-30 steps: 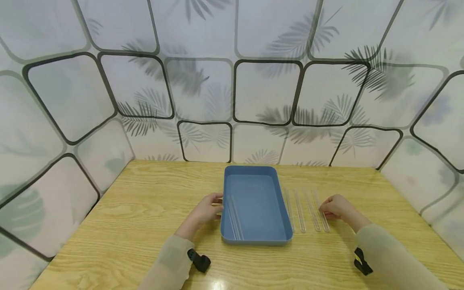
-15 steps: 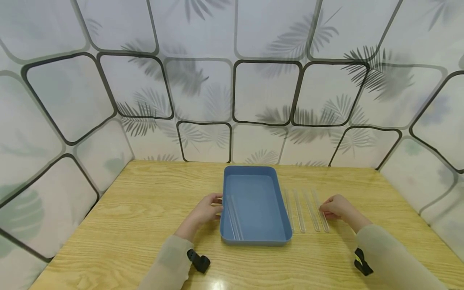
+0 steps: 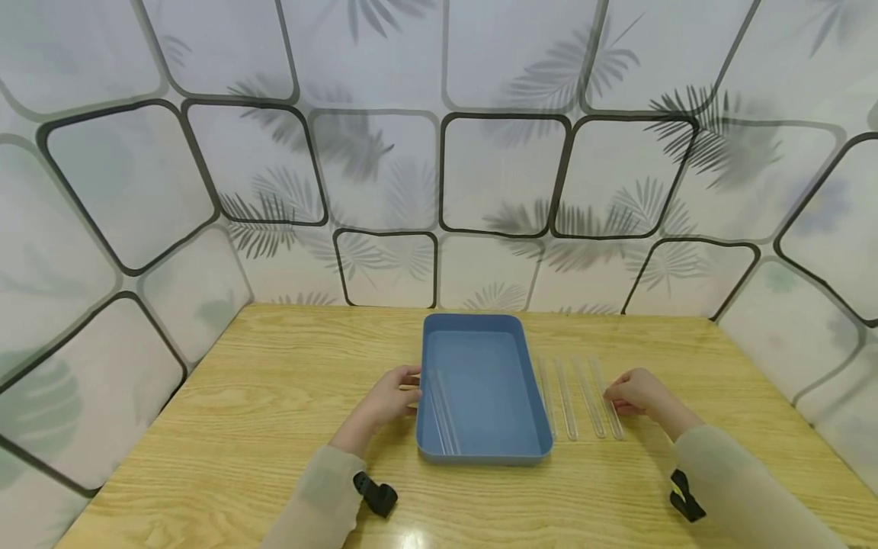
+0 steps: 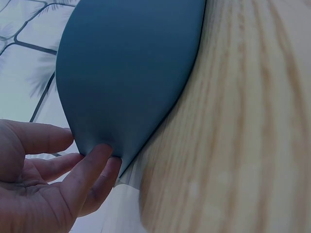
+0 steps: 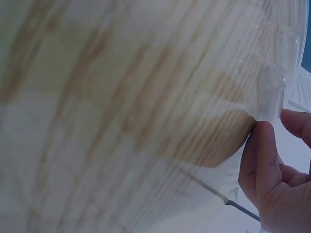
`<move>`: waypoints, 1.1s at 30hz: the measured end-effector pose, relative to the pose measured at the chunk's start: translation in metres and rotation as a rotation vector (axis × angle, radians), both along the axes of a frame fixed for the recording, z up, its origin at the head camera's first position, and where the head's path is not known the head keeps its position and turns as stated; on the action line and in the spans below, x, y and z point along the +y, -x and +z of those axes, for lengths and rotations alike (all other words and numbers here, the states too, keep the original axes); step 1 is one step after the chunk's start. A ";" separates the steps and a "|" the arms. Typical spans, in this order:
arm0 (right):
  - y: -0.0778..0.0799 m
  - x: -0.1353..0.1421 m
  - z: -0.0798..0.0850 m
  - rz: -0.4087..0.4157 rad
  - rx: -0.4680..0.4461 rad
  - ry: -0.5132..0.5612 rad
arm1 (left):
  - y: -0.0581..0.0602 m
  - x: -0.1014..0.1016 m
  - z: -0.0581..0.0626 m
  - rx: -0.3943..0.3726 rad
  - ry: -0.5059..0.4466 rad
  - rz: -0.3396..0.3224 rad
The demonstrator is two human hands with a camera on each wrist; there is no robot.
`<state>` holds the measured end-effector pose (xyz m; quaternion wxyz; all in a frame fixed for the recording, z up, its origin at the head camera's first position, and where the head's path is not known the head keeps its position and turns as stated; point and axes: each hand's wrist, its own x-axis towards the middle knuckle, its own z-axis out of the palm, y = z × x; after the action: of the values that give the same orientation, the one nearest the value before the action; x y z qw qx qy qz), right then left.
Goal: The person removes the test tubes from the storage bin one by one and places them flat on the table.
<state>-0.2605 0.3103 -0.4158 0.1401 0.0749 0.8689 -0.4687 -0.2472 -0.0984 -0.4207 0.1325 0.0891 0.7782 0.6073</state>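
No visible shift of hands, tray or tubes since the earlier head views. Left hand (image 3: pixel 387 396): fingers spread apart, tips touching the left wall of the blue tray (image 3: pixel 490 389). Right hand (image 3: pixel 639 393): thumb and fingers pinch the rightmost clear tube (image 5: pixel 270 92), which lies on the table (image 3: pixel 302 404). Three other tubes (image 3: pixel 565 400) lie between it and the tray; two tubes (image 3: pixel 449 415) lie inside.

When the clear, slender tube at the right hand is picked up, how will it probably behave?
The clear, slender tube, pinched by the right hand, is probably stiff, since it looks straight. Its smooth, shiny surface may be slippery. Its round-looking body might roll on the wood-grained table if released.
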 end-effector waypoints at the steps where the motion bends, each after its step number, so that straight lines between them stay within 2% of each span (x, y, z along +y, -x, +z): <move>1: -0.002 -0.003 0.002 -0.008 -0.001 -0.011 | 0.000 0.000 0.000 -0.001 -0.001 -0.001; 5: -0.005 -0.005 0.006 -0.009 0.002 -0.023 | 0.000 0.000 0.001 -0.004 -0.006 -0.004; 11: 0.005 0.008 -0.006 0.053 0.009 0.034 | -0.001 0.000 0.001 -0.003 -0.015 -0.007; 12: 0.005 0.007 -0.006 0.042 0.006 0.025 | -0.001 0.000 0.001 -0.003 -0.016 -0.006; 18: -0.004 -0.005 0.010 -0.022 0.004 -0.036 | 0.000 0.000 0.000 -0.007 -0.015 -0.006; 26: -0.010 -0.009 0.025 -0.009 0.012 -0.007 | 0.000 0.000 0.001 -0.006 -0.012 -0.006; 33: -0.010 -0.014 0.029 0.022 0.033 0.013 | 0.000 0.000 0.000 -0.008 -0.004 -0.003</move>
<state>-0.2504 0.2966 -0.3865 0.1315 0.0565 0.8689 -0.4739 -0.2474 -0.0984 -0.4203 0.1365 0.0880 0.7764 0.6090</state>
